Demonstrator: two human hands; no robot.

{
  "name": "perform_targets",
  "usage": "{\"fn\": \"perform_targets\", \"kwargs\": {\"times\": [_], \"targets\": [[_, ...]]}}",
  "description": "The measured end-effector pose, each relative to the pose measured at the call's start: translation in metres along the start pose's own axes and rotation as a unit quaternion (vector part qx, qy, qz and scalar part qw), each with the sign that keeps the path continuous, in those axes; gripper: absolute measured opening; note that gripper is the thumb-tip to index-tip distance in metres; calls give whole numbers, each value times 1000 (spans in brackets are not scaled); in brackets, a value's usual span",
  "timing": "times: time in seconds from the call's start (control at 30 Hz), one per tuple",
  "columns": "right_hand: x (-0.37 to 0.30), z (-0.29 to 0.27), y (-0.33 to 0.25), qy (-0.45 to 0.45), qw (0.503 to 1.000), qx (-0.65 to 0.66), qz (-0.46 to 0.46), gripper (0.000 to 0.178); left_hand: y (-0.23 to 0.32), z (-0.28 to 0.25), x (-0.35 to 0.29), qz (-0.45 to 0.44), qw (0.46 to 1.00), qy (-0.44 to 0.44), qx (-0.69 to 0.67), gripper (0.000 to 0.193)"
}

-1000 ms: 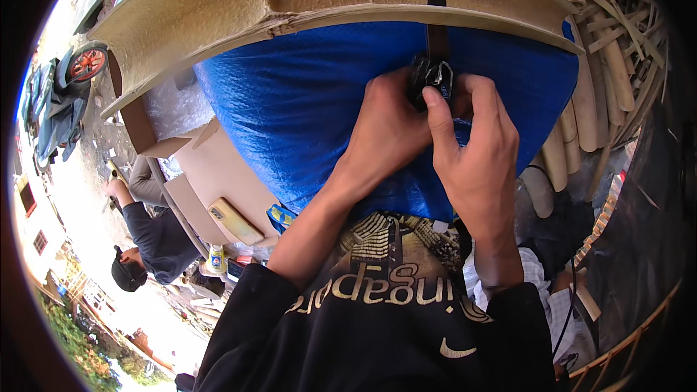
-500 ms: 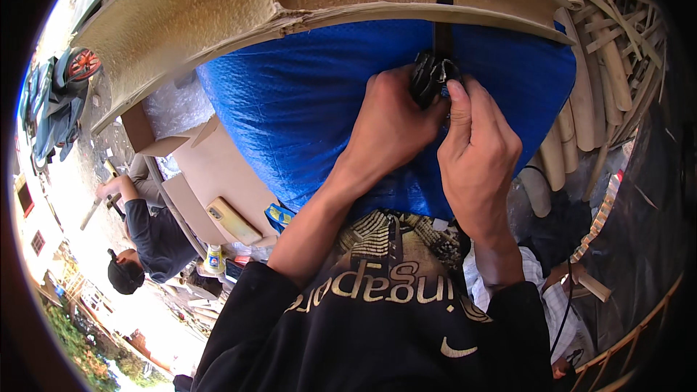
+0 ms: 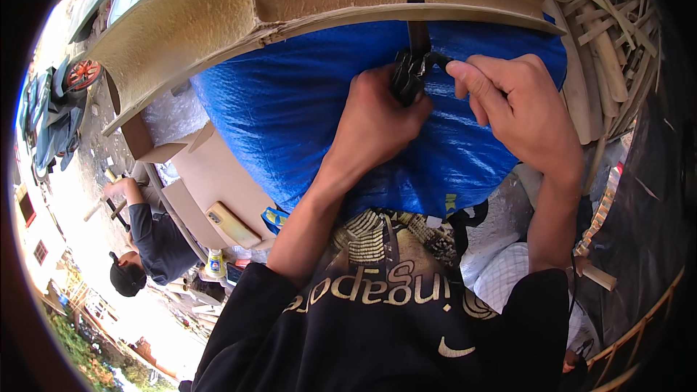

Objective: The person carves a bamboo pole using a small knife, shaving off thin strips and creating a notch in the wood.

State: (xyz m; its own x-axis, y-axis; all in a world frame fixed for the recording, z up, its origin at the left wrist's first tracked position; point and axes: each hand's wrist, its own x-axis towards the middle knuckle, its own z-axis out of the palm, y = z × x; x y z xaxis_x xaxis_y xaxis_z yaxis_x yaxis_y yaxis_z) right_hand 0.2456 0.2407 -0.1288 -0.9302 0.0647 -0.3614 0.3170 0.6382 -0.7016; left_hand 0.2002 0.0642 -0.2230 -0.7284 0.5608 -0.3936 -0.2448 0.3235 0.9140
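Note:
A knife with a dark pointed blade stands tip away from me. The pale rim of a large curved tan piece, like split bamboo, crosses the blade, and the tip shows beyond it. My left hand is closed around the handle, which is bulky with a black wrapping. From that wrapping a short black strip runs to my right hand, whose thumb and fingers pinch its end. Below both hands a blue plastic sheet covers my lap.
Bamboo lengths and strips are heaped at the far right. To the left lies an opened cardboard box with a yellowish phone on it. A co-worker sits further left; another person's checked clothing shows at right.
My right hand has moved right, away from the handle, drawing the black strip out. My left hand and the knife have shifted slightly left.

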Motion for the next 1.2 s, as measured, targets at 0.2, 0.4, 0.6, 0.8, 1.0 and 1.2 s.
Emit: {"fn": "perform_targets", "kwargs": {"times": [0.2, 0.4, 0.6, 0.8, 1.0, 1.2], "targets": [[5, -11, 14, -122, 972, 173, 102, 44, -5, 0, 0, 0, 1000, -26, 12, 16], [5, -1, 34, -181, 902, 366, 142, 46, -3, -3, 0, 1, 999, -35, -7, 15], [-4, 27, 46, -138, 868, 461, 118, 44, -4, -4, 2, 3, 999, -37, -2, 15], [4, 27, 34, -215, 793, 525, 220, 45, 2, -3, 0, 9, 999, -41, -10, 16], [-4, 19, 15, -189, 846, 417, 273, 49, -9, 3, -2, 44, 999, -12, -4, 16], [-17, 20, -13, 60, 991, -59, 103, 45, -1, 5, -4, 78, 997, 3, 28, 16]]}}
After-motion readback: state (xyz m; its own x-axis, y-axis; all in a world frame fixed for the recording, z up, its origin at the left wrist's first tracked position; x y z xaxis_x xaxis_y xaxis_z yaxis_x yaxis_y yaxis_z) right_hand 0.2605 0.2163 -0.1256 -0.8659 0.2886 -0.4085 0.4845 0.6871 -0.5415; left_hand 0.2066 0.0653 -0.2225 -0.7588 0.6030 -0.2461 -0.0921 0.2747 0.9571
